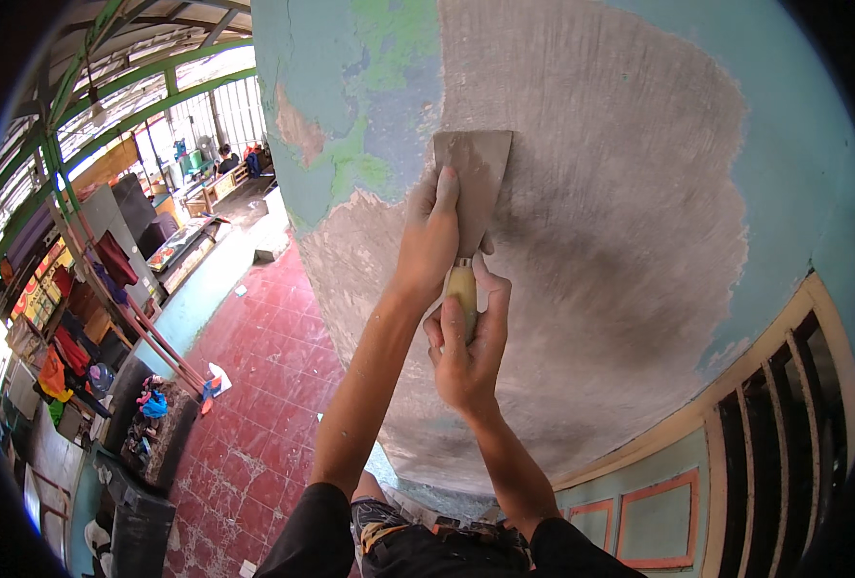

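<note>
A wide putty knife (pixel 480 183) with a grey-smeared blade and a yellowish handle is held up against the wall. My right hand (pixel 471 356) wraps round the handle from below. Higher up, my left hand (pixel 427 236) grips the blade's left edge, its thumb lying along the blade's face and its other fingers largely hidden behind. Around the blade spreads a large patch of grey-brown plaster (pixel 620 164), streaked and darker just right of the knife. Chipped blue-green paint (pixel 322 58), with lighter green spots, borders the patch at the upper left.
At the lower right is a wooden door frame (pixel 712 462) with dark vertical openings. Red floor tiles (pixel 254 414) with scattered debris lie down to the left. Beyond them are a dark bench (pixel 139 511), hanging clothes (pixel 62 356) and a green metal roof frame (pixel 158 87). Another person (pixel 226 159) sits far back.
</note>
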A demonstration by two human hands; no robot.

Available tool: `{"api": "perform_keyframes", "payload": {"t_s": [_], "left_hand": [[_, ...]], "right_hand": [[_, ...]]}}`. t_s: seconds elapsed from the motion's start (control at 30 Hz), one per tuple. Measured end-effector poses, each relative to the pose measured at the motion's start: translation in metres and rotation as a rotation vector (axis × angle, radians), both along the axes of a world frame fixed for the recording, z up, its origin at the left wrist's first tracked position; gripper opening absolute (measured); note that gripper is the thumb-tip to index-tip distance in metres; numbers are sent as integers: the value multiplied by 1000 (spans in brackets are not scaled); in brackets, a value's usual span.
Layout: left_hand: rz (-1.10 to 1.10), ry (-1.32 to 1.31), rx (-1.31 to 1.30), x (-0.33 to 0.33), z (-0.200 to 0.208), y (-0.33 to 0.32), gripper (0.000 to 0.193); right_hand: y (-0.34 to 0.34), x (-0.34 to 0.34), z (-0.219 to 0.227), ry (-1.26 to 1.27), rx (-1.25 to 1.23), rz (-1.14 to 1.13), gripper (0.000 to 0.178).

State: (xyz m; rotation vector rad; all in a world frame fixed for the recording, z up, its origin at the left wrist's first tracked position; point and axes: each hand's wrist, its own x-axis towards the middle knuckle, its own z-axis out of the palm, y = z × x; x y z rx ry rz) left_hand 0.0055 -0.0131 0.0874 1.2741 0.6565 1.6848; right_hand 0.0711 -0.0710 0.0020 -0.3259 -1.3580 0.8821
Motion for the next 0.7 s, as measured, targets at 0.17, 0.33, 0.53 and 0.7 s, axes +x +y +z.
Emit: {"api": "perform_keyframes", "payload": {"t_s": [0.17,0.33,0.53,0.7], "left_hand": [[-6,-47,0,3,-2,0,37],[27,-55,45,3,3,11,36],[55,-42,48,6,-1,13,36],[57,-8,41,2,7,10,37]], "right_hand": [[7,-9,-11,-13,81,-164,34],[13,-6,-5,-46,106,-189,33],[8,-10,-8,56,19,-110,31],[11,-18,-3,113,63,-98,30]]}}
